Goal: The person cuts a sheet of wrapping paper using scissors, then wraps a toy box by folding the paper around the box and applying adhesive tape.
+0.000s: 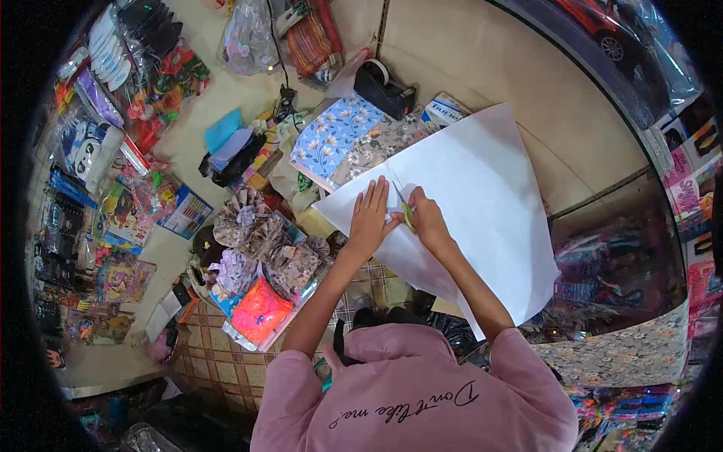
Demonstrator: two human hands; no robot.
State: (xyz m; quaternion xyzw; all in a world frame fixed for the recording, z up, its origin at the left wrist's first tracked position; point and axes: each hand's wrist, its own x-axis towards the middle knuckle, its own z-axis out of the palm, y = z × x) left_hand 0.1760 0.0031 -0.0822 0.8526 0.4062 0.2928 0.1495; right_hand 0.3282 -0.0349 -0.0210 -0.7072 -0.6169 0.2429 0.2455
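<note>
Across the pale beige table (459, 53), a large sheet of plain white paper (482, 196) lies spread out towards the person, its near corner hanging past the edge. Both bare hands are over its left part. The left hand (369, 216) is laid flat on the paper, palm down, fingers extended and gripping nothing, its thumb reaching towards the other hand. The right hand (428, 218) is closed around the yellow-green handles of a small pair of scissors (407, 213), whose slim metal blades point away from the person, at the paper; whether the blades are parted is too small to tell.

Just beyond the sheet lie a light-blue flower-printed sheet (339, 134) and a greyish flower-printed sheet (380, 147), with a black tape dispenser (388, 94) beside them and a white-and-blue box (444, 111) next to the paper's far edge. To the left, pleated brownish floral bundles (290, 264) are heaped near a bright orange-pink plastic-wrapped packet (261, 310). The person wears a pink shirt (422, 388) with dark script lettering.
</note>
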